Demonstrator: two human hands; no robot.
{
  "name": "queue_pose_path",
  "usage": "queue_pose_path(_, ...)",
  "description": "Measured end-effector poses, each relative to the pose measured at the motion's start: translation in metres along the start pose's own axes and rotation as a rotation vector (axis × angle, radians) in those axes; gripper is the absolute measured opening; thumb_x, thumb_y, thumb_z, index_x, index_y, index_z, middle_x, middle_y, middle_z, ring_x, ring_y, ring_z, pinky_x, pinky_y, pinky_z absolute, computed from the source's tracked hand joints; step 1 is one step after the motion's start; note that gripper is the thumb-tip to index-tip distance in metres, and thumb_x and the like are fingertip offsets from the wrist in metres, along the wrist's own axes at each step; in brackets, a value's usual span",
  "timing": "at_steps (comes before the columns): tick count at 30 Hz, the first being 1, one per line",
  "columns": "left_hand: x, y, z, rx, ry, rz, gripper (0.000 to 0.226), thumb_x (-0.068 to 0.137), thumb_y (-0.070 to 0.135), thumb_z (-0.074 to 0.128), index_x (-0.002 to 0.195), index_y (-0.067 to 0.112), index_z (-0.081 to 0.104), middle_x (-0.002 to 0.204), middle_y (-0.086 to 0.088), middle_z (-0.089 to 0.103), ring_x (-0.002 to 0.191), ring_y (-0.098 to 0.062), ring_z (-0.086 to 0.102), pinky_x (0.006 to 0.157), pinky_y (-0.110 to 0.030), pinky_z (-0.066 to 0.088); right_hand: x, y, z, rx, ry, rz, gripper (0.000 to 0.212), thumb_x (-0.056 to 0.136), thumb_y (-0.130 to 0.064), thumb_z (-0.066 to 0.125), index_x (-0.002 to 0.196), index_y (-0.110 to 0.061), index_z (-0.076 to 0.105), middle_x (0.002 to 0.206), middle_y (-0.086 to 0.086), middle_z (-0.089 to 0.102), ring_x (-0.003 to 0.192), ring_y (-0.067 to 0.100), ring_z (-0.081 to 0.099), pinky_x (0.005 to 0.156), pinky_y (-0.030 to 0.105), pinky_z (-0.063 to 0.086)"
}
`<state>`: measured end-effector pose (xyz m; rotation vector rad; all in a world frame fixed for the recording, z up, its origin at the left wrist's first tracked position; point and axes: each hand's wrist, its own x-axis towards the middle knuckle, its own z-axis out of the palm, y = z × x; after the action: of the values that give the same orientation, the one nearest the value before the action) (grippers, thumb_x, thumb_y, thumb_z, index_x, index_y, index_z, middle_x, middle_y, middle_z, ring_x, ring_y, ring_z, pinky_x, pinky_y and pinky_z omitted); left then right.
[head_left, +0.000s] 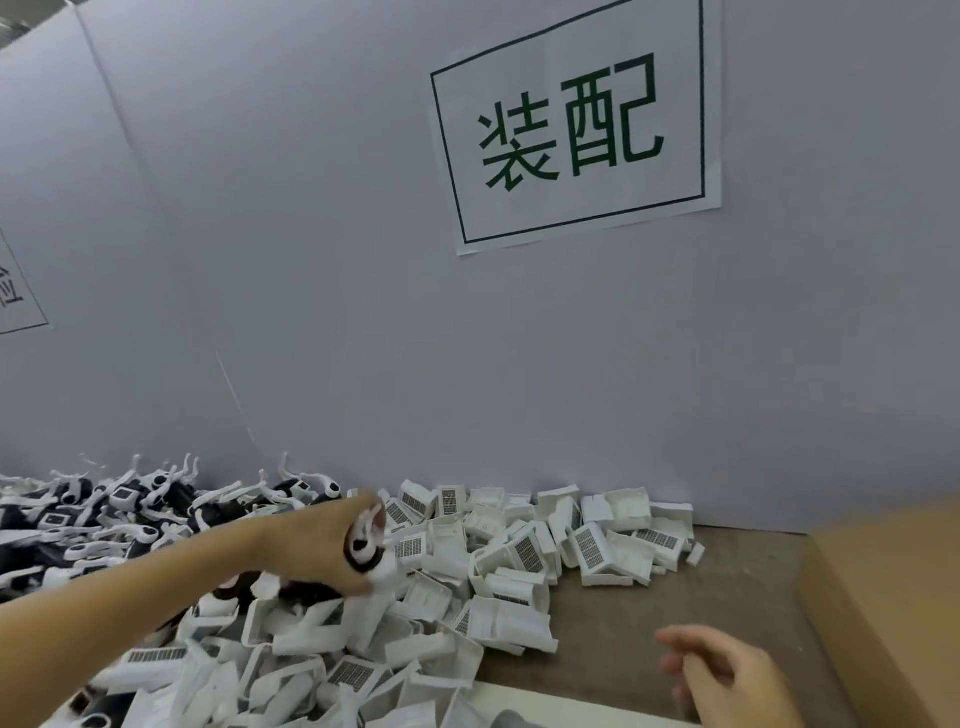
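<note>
Two heaps lie before you: black-and-white parts (104, 519) at left, white housings (545, 551) in the middle. Your left hand (317, 545) grips one black-and-white piece (363, 548) above the housings. Your right hand (727, 675) hovers loose-fingered over the table (727, 582), near the cardboard box (893, 597).

wht housings (613, 525), blk/wht part (362, 546), brn box (893, 587)

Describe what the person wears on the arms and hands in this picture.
Nothing is worn: the left hand and the right hand are bare, without gloves, and the left forearm shows no sleeve, watch or bracelet. No rings are visible.
</note>
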<state>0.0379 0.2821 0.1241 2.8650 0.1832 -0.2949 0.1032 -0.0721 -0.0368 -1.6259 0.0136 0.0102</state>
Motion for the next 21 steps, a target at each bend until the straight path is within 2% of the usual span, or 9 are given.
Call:
queue_pose_path(3, 0.007, 0.024, -0.019, -0.482, 0.225, 0.067, 0.049, 0.079, 0.031, 0.082, 0.118, 0.022, 0.053, 0.096, -0.006, 0.069, 0.073, -0.007, 0.069, 0.066, -0.019, 0.053, 0.000, 0.001, 0.000, 0.021, -0.011, 0.027, 0.041, 0.090, 0.018, 0.048, 0.070, -0.006, 0.075, 0.062, 0.017, 0.070, 0.064, 0.034, 0.062, 0.074, 0.042, 0.052)
queue_pose_path(5, 0.012, 0.046, -0.022, -0.840, 0.258, 0.121, 0.054, 0.072, 0.036, 0.078, 0.118, 0.017, 0.058, 0.099, -0.011, 0.069, 0.078, -0.017, 0.072, 0.068, -0.029, 0.057, -0.001, -0.001, 0.000, 0.035, -0.011, 0.030, 0.039, 0.090, 0.018, 0.048, 0.073, -0.004, 0.075, 0.062, 0.017, 0.069, 0.065, 0.034, 0.062, 0.075, 0.045, 0.052)
queue_pose_path(7, 0.019, 0.072, -0.010, -1.081, 0.241, 0.167, 0.053, 0.073, 0.039, 0.076, 0.115, 0.012, 0.062, 0.094, -0.012, 0.070, 0.078, -0.023, 0.070, 0.070, -0.038, 0.060, -0.002, -0.002, -0.001, 0.007, -0.001, 0.015, 0.038, 0.091, 0.016, 0.049, 0.075, -0.007, 0.075, 0.060, 0.014, 0.069, 0.061, 0.032, 0.061, 0.076, 0.046, 0.053)
queue_pose_path(9, 0.028, 0.101, 0.014, -1.306, 0.270, 0.163, 0.064, 0.078, 0.040, 0.077, 0.126, 0.006, 0.053, 0.089, -0.013, 0.072, 0.075, -0.026, 0.070, 0.066, -0.039, 0.059, -0.003, -0.002, -0.003, -0.025, 0.003, -0.002, 0.039, 0.091, 0.014, 0.048, 0.079, -0.012, 0.074, 0.059, 0.010, 0.070, 0.057, 0.029, 0.061, 0.074, 0.043, 0.054)
queue_pose_path(11, 0.038, 0.130, 0.047, -1.572, 0.300, 0.103, 0.068, 0.086, 0.041, 0.074, 0.143, 0.020, 0.041, 0.096, -0.016, 0.075, 0.077, -0.032, 0.072, 0.065, -0.042, 0.058, -0.005, -0.003, -0.004, -0.051, 0.011, -0.035, 0.039, 0.091, 0.013, 0.047, 0.085, -0.016, 0.074, 0.059, 0.007, 0.070, 0.054, 0.025, 0.061, 0.067, 0.036, 0.054)
queue_pose_path(14, 0.049, 0.168, 0.102, -1.933, 0.312, 0.052, 0.061, 0.091, 0.042, 0.069, 0.144, 0.031, 0.042, 0.108, -0.024, 0.071, 0.077, -0.038, 0.072, 0.067, -0.046, 0.058, -0.009, -0.004, -0.006, -0.079, 0.011, -0.088, 0.039, 0.091, 0.012, 0.048, 0.088, -0.016, 0.074, 0.062, 0.004, 0.072, 0.054, 0.022, 0.064, 0.064, 0.032, 0.053)
queue_pose_path(17, 0.050, 0.197, 0.143, -2.062, 0.270, -0.066, 0.051, 0.091, 0.046, 0.065, 0.131, 0.015, 0.057, 0.095, -0.022, 0.073, 0.071, -0.035, 0.072, 0.061, -0.043, 0.060, -0.012, -0.006, -0.008, -0.115, -0.006, -0.158, 0.035, 0.095, 0.004, 0.051, 0.089, -0.021, 0.075, 0.070, -0.004, 0.075, 0.069, 0.016, 0.069, 0.071, 0.029, 0.054)
queue_pose_path(20, 0.056, 0.208, 0.172, -2.051, 0.286, -0.158, 0.050, 0.093, 0.050, 0.063, 0.121, 0.009, 0.062, 0.103, -0.021, 0.069, 0.083, -0.034, 0.070, 0.064, -0.042, 0.059, -0.018, -0.007, -0.010, -0.207, -0.072, -0.263, 0.030, 0.099, -0.014, 0.053, 0.090, -0.034, 0.073, 0.081, -0.019, 0.074, 0.078, 0.000, 0.067, 0.067, 0.013, 0.047)
queue_pose_path(21, 0.059, 0.208, 0.177, -2.073, 0.277, -0.162, 0.047, 0.095, 0.048, 0.061, 0.119, 0.008, 0.062, 0.102, -0.019, 0.068, 0.083, -0.032, 0.069, 0.064, -0.042, 0.058, -0.019, -0.007, -0.011, -0.233, -0.097, -0.288, 0.028, 0.101, -0.020, 0.052, 0.089, -0.036, 0.072, 0.082, -0.020, 0.073, 0.079, -0.002, 0.065, 0.065, 0.013, 0.046)
